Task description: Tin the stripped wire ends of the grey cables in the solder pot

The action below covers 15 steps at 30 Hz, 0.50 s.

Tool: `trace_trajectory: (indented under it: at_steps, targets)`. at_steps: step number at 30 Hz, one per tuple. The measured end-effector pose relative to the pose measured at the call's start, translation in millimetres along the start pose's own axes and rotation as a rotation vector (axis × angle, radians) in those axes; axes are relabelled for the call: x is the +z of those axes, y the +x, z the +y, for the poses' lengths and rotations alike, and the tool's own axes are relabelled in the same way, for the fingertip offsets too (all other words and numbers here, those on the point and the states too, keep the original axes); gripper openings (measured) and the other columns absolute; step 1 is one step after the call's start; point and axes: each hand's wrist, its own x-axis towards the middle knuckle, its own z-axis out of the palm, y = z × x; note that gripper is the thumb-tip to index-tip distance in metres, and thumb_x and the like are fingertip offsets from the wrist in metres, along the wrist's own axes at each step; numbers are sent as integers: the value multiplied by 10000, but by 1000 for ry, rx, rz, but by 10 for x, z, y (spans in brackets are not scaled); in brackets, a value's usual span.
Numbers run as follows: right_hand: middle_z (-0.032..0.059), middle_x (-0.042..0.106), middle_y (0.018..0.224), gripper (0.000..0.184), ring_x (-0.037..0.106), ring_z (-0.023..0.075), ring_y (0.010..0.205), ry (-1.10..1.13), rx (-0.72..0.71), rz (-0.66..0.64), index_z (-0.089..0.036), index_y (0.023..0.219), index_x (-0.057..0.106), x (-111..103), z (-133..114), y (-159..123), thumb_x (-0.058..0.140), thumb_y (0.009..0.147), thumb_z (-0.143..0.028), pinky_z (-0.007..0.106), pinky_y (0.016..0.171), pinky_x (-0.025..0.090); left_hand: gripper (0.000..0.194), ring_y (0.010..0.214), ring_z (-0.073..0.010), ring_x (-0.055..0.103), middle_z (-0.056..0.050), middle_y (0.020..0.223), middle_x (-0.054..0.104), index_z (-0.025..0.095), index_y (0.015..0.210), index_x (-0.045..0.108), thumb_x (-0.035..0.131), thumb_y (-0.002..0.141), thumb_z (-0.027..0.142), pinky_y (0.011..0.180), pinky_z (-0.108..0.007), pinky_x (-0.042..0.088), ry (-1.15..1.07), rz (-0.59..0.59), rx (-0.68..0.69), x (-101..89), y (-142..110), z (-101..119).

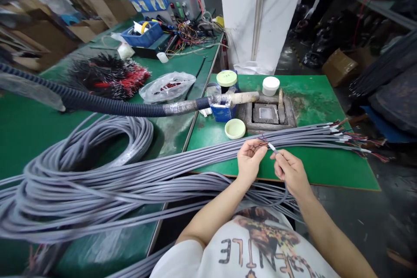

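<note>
Both my hands work over a green workbench mat (pixel 283 165), close together at the end of a long grey multicore cable (pixel 302 137). My left hand (pixel 249 160) pinches thin red and dark wires (pixel 261 143) fanning from the cable end. My right hand (pixel 291 171) holds a small white-tipped wire (pixel 271 147) between finger and thumb, its tip near the left fingers. Several more grey cables lie side by side to the right, their ends showing white tips and red wires (pixel 358 141). Their other lengths run left beneath my forearms.
A large grey cable coil (pixel 87 147) fills the left bench. A black corrugated hose with a wooden handle (pixel 130 107) reaches a metal pot (pixel 266 114). Nearby stand a white tub (pixel 270 86) and a green-lidded jar (pixel 226 78). A black-and-red wire bundle (pixel 109 76) lies farther back.
</note>
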Motion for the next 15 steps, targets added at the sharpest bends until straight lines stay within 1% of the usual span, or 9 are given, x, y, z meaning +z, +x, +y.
trace_trajectory:
  at_steps: [3, 6, 9, 10, 12, 15]
  targets:
    - [-66, 427, 476, 255, 358, 65, 419, -74, -17, 2, -176, 886, 602, -22, -28, 13, 504, 900, -411, 199, 414, 271, 170, 688, -107, 624, -12, 773, 689, 164, 830, 633, 726, 731, 267, 670, -233, 490, 36, 5, 45, -27, 35, 9]
    - [-44, 523, 567, 266, 432, 76, 464, -151, -17, -60, -183, 1030, 612, -70, -123, 62, 520, 889, -389, 209, 453, 341, 139, 653, -101, 617, -7, 731, 686, 160, 812, 626, 702, 760, 264, 642, -226, 485, 14, -2, 25, -36, 35, -7]
    - [-32, 570, 656, 364, 485, 89, 529, -227, -29, -114, -200, 1165, 584, -92, -251, 150, 592, 837, -359, 222, 507, 396, 136, 635, -91, 604, 5, 701, 673, 157, 780, 620, 721, 739, 238, 635, -215, 477, -32, -18, -20, -18, -16, -48]
    - [-33, 570, 652, 388, 487, 93, 533, -260, -41, -112, -201, 1174, 587, -86, -286, 185, 614, 818, -352, 223, 506, 397, 141, 616, -82, 591, 13, 687, 662, 156, 778, 619, 727, 732, 233, 624, -206, 471, -67, -22, -49, -6, -38, -59]
    - [-30, 584, 638, 378, 504, 103, 542, -322, -68, -92, -195, 1146, 618, -59, -326, 258, 638, 794, -331, 228, 513, 404, 157, 573, -65, 564, 26, 668, 642, 155, 794, 614, 734, 718, 223, 593, -189, 454, -183, -37, -147, 23, -70, -64]
    - [-1, 653, 687, 275, 575, 130, 600, -374, -129, -52, -187, 1039, 673, -24, -323, 349, 632, 792, -301, 252, 574, 456, 192, 561, -56, 556, 21, 695, 642, 151, 817, 603, 742, 697, 206, 566, -175, 436, -372, -58, -308, 73, -58, -8]
